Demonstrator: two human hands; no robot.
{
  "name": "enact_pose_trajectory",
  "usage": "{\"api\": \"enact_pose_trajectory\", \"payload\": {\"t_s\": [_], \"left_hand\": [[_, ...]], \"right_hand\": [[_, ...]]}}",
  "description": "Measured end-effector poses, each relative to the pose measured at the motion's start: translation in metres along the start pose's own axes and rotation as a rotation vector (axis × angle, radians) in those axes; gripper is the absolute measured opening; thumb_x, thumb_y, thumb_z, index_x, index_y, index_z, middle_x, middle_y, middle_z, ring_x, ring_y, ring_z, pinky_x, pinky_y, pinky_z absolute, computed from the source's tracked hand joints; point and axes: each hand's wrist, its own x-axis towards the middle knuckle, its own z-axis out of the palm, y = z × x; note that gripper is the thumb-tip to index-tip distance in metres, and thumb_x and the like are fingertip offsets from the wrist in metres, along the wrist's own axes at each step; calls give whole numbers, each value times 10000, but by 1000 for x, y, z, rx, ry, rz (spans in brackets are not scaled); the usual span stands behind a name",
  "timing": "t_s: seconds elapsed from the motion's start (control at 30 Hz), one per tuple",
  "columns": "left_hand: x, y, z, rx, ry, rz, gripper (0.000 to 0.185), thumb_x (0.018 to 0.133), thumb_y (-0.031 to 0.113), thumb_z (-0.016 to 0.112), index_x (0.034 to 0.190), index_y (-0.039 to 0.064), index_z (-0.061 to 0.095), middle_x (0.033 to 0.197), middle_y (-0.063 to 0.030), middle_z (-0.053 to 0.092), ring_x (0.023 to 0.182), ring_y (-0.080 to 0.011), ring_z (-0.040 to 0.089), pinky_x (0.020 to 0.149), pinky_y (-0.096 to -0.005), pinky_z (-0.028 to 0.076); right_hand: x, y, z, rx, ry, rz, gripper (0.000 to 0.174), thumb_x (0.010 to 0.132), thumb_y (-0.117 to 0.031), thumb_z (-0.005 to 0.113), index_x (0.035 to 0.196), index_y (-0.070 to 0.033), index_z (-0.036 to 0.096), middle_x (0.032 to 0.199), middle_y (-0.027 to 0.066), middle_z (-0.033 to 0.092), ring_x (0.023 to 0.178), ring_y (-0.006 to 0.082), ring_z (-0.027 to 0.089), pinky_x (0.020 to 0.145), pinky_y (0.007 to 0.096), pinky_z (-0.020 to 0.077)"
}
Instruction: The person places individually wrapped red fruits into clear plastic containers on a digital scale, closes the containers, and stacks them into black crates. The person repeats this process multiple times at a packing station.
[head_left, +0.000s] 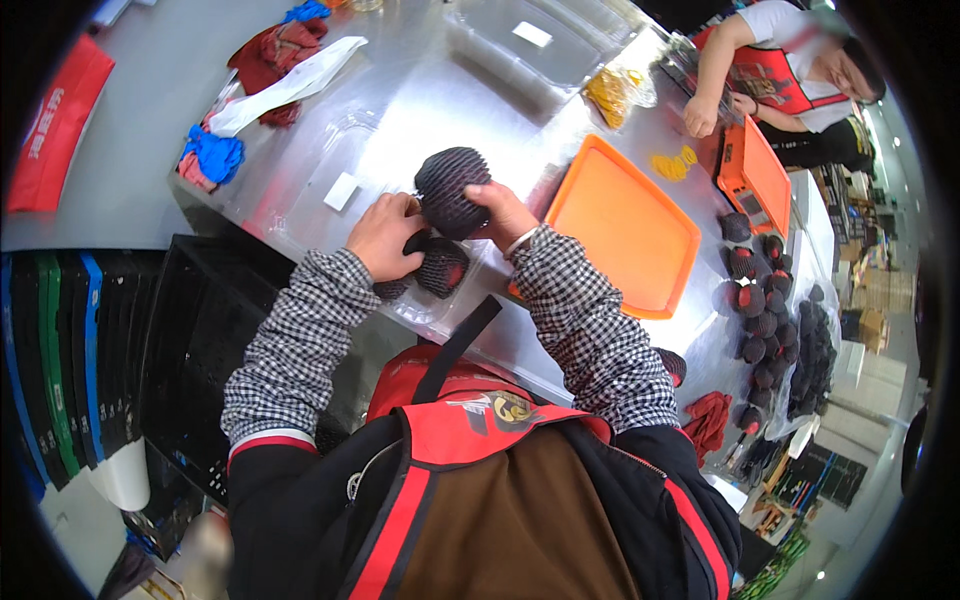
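Note:
My right hand (506, 214) grips a round item in a black foam net sleeve (453, 191), raised over the steel table. Close on its left, my left hand (386, 236) has bent fingers at another dark netted piece, mostly hidden under them; whether it grips that piece I cannot tell. Just beside the left thumb, a netted fruit with red skin showing (442, 268) sits in a clear plastic container (429, 309). Part of one more netted piece (391, 288) shows below my left hand.
An orange tray (626, 225) lies right of my hands. Beyond it are an orange scale (757, 180) and many netted fruits (761, 324). Clear containers (536, 45) stand at the back. Black crates (202, 337) are at left. A co-worker (780, 75) works at the upper right.

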Motion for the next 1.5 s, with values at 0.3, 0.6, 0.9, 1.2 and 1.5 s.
{"api": "enact_pose_trajectory", "payload": {"t_s": [0.3,0.6,0.9,1.2,1.5], "left_hand": [[-23,13,26,-23,181,16,512,761,485,727,1112,114,684,1285,-165,535,1293,-377,397,1119,-501,293],[-32,19,23,11,25,-15,507,702,472,765,1105,172,694,1406,-140,421,1424,-397,225,1148,-655,108],[-41,19,21,-48,40,46,513,662,372,806,1102,146,671,1378,-144,449,1408,-401,271,1132,-614,221],[-44,19,18,-57,63,51,509,682,367,806,1114,138,667,1361,-129,468,1390,-383,310,1107,-604,267],[-43,-2,21,-185,108,168,498,697,324,807,1132,131,663,1374,-140,473,1355,-382,367,1105,-523,319]], "right_hand": [[9,13,0,134,-50,251,712,810,-500,669,1412,-183,457,1382,77,542,1284,320,495,1038,649,348],[6,-6,-7,-150,229,118,676,775,-439,731,1302,-53,556,1280,113,586,1220,232,508,972,494,434],[56,-9,9,-745,385,-10,646,684,-482,796,961,92,695,843,162,716,776,225,694,750,324,540],[61,-64,45,-1498,86,568,846,794,-781,454,1028,-17,731,902,177,721,851,246,710,763,340,531],[41,2,34,-1743,146,-490,421,897,-349,620,1209,-69,591,1296,147,553,1180,350,538,932,434,509]]}}
